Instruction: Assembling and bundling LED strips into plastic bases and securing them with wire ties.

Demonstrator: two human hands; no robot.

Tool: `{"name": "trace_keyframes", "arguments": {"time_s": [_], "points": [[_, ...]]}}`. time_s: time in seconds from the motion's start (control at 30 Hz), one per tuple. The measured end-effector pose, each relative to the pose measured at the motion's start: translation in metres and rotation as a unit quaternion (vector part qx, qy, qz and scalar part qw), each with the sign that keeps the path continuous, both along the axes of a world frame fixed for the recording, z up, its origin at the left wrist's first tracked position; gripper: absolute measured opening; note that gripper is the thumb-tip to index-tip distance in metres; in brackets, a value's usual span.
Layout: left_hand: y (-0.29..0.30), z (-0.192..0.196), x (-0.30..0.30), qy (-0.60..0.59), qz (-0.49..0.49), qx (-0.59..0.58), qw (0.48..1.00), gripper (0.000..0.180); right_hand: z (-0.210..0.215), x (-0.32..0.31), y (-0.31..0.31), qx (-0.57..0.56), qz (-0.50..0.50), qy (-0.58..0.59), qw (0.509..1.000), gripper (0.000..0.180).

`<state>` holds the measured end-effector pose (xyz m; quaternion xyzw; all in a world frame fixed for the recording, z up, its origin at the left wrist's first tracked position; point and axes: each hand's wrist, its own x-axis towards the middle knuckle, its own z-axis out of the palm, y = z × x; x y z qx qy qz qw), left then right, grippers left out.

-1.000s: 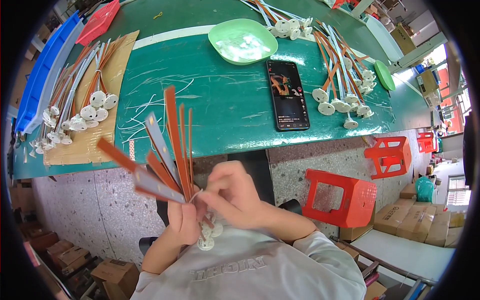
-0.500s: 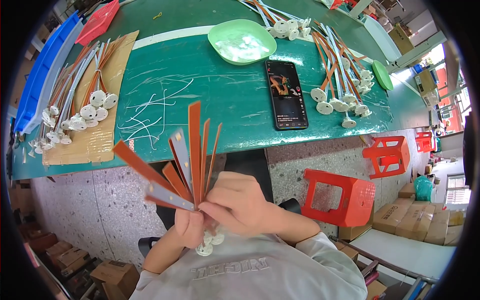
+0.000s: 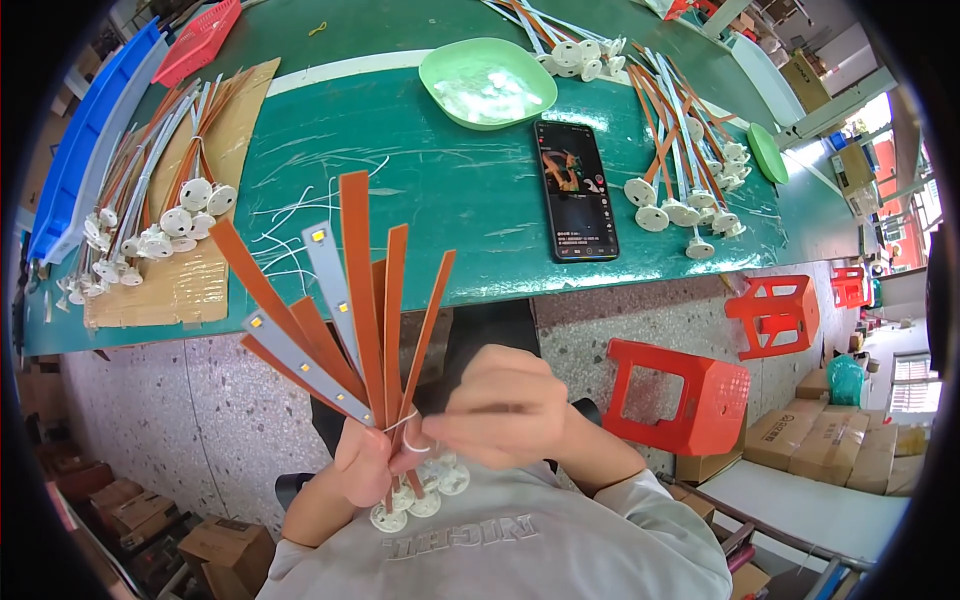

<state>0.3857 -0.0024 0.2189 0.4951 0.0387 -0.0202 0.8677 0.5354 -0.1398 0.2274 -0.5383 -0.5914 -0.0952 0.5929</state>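
Note:
My left hand (image 3: 362, 462) is closed round a bundle of LED strips (image 3: 368, 300) in front of my chest. The strips fan out upward, most showing their orange-brown side, two a pale face with small yellow LEDs. Below the hand hang their round white bases (image 3: 424, 503). A thin white tie (image 3: 402, 422) passes across the bundle and curls in a loop at its right side. My right hand (image 3: 508, 408), slightly blurred, has its fingers pinched together by the tie's loop.
More loose white ties (image 3: 290, 225) lie on the green table (image 3: 450, 200). A phone (image 3: 576, 190) lies near a green bowl (image 3: 488, 85) of small pale pieces. Strip bundles rest on cardboard (image 3: 160, 300) at left and on the table at right. A red stool (image 3: 690, 400) stands right.
My right hand has moved slightly right, away from the left hand. The bundle has turned and its strips spread wider, and the white tie across it now shows.

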Motion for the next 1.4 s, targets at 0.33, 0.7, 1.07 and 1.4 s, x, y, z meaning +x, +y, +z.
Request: {"name": "trace_keyframes", "arguments": {"time_s": [0.33, 0.7, 1.07, 1.4], "points": [[-0.009, 0.002, 0.014, -0.017, 0.066, 0.147, 0.987, 0.059, 0.004, -0.01, 0.0, -0.041, 0.027, -0.021, 0.999, 0.026], [-0.003, -0.017, 0.008, -0.039, -0.006, 0.023, 0.999, 0.061, 0.016, -0.001, 0.006, -0.063, -0.04, -0.106, 0.992, 0.034], [0.003, -0.011, 0.009, -0.048, 0.007, 0.119, 0.992, 0.055, -0.004, -0.007, 0.006, -0.04, -0.06, -0.116, 0.991, 0.029], [0.003, -0.022, 0.008, -0.04, 0.054, 0.184, 0.981, 0.046, -0.013, -0.01, 0.011, -0.145, -0.066, -0.126, 0.979, 0.027]]}}
